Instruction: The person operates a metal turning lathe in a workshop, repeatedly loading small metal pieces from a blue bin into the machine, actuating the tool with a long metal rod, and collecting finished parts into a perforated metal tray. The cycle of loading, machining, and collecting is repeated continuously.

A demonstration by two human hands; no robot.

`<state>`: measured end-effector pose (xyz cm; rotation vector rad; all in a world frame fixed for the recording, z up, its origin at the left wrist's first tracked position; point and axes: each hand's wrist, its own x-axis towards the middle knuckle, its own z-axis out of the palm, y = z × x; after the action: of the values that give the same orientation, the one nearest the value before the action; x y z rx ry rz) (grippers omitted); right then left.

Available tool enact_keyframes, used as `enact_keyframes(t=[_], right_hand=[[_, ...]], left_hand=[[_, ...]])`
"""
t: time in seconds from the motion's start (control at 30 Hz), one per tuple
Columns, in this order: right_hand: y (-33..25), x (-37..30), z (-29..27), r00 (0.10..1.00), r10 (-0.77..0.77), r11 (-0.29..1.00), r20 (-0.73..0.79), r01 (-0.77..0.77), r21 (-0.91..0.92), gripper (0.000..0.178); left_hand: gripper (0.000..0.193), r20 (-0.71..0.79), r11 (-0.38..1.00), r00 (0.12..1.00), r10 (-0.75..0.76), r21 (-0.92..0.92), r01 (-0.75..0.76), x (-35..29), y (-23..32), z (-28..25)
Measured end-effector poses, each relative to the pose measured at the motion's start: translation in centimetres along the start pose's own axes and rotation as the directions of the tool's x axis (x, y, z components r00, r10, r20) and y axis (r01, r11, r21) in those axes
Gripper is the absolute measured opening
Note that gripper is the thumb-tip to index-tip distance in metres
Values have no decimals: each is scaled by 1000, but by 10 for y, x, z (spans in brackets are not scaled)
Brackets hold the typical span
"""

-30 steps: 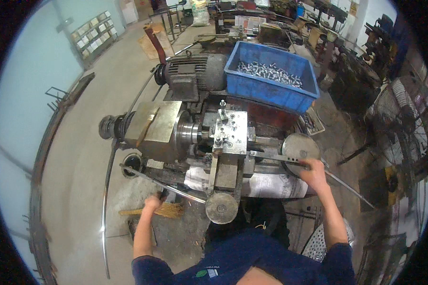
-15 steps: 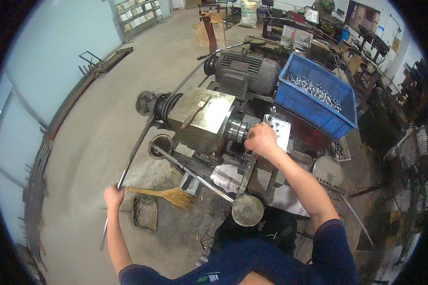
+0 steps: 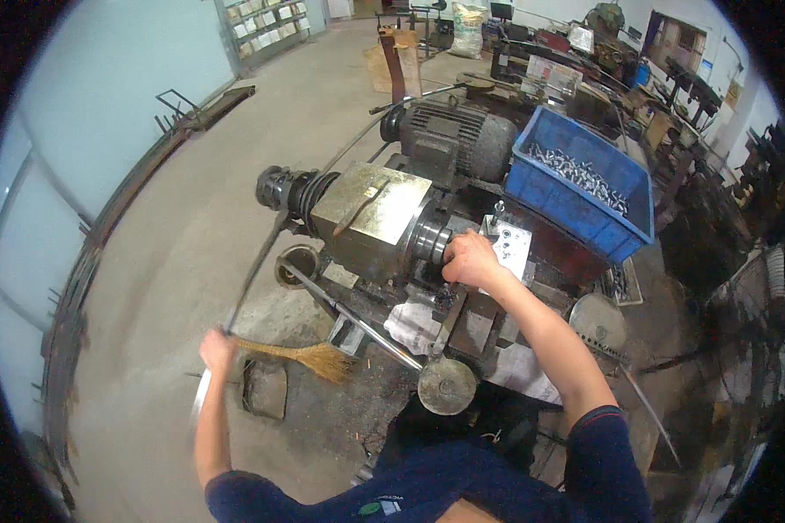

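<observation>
My right hand (image 3: 469,258) has come off the handwheel (image 3: 598,321) and now cups the lathe chuck (image 3: 433,242), fingers curled at its face. My left hand (image 3: 216,349) has closed around the long steel bar (image 3: 251,277) feeding the spindle.

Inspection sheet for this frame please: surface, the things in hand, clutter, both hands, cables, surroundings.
Surface: grey concrete floor with dark grime around the machine.
Things in hand: small lathe with grey motor behind; long thin metal bar running into the spindle's rear end.
Clutter: straw broom, white rags, blue crate of small metal parts.
Hands: left hand closed around the bar's near end; right hand at the chuck, grasp not readable.
Cables: nothing seen.
Surroundings: shelving at the far wall, other machines and benches behind.
</observation>
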<state>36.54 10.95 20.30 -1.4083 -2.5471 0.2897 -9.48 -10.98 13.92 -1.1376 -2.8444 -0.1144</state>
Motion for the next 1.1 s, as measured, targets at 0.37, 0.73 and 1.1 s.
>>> enact_keyframes(t=[0.37, 0.73, 1.1], right_hand=[[13, -19, -27, 986, 87, 977, -140, -112, -183, 27], [86, -100, -88, 944, 167, 943, -285, -69, 326, 47], [160, -429, -52, 498, 831, 556, -247, -733, 392, 40]], left_hand=[[29, -45, 984, 999, 25, -175, -32, -82, 45, -9], [44, -114, 823, 815, 568, 39, -567, -86, 115, -52], [27, 68, 426, 513, 856, -655, -624, -113, 252, 46]])
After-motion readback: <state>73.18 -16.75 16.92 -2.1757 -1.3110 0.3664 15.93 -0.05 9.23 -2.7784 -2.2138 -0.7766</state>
